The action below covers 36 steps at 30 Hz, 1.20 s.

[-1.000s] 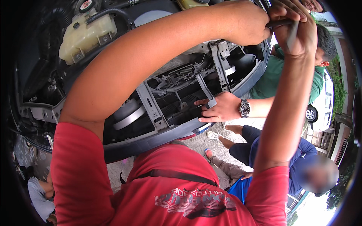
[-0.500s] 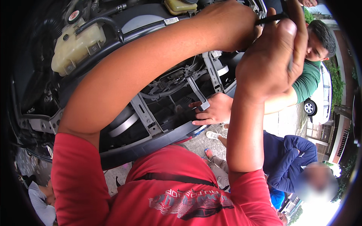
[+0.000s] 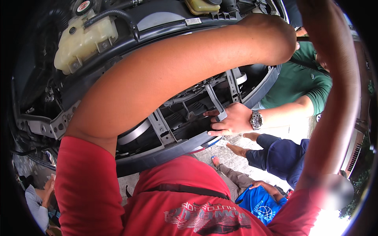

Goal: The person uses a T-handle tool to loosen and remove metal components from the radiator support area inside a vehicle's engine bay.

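We have the dark strip [image 3: 303,39] at upper right, showing between the left hand [image 3: 271,39] and the right forearm [image 3: 334,102]. Left hand curled, back to us; fingertips mostly hidden, so we can't tell if it grips the strip. Main change: the right hand [image 3: 321,15], close beside the left half a second ago, is now up at the top edge, blurred and cut off; can't tell its grip. We judge this spreads the close two-handed work apart. Further out, a co-worker's hand [image 3: 236,118], with watch [image 3: 256,119], stays at the grey bracket [image 3: 214,101], by the bumper bar [image 3: 173,151].
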Motion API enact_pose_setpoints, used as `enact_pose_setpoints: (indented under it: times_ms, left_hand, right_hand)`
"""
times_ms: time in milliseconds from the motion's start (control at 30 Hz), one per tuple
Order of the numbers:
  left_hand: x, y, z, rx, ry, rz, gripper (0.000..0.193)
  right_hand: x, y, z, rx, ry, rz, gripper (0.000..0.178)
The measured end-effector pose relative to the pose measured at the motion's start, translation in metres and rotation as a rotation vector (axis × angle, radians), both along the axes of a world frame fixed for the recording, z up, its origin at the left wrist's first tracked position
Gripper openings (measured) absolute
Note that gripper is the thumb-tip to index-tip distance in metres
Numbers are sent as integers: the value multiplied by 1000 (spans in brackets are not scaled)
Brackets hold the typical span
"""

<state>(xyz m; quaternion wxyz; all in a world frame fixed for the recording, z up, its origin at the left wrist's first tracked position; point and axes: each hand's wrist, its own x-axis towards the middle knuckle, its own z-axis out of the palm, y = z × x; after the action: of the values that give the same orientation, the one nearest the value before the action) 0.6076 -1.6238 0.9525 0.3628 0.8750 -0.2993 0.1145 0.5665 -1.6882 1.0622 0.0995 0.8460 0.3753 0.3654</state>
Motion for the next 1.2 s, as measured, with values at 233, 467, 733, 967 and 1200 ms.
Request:
enact_pose_setpoints:
  times_ms: [233,467,733,967,1200]
  left_hand:
    - [-1,19,-5,-29,-43,25,34]
    - [-2,40,3,-54,-14,-200,40]
    - [10,18,6,-41,-81,-68,36]
    - [-1,41,11,57,-65,39,29]
    - [41,28,4,159,-139,-189,49]
  right_hand:
    - [-10,8,-97,1391,260,643,38]
    - [54,-52,-34,1766,1661,798,52]
    - [23,11,25,-72,555,-218,39]
    - [-6,15,-88,982,-59,240,30]
    - [67,-63,-31,1622,1861,1056,45]
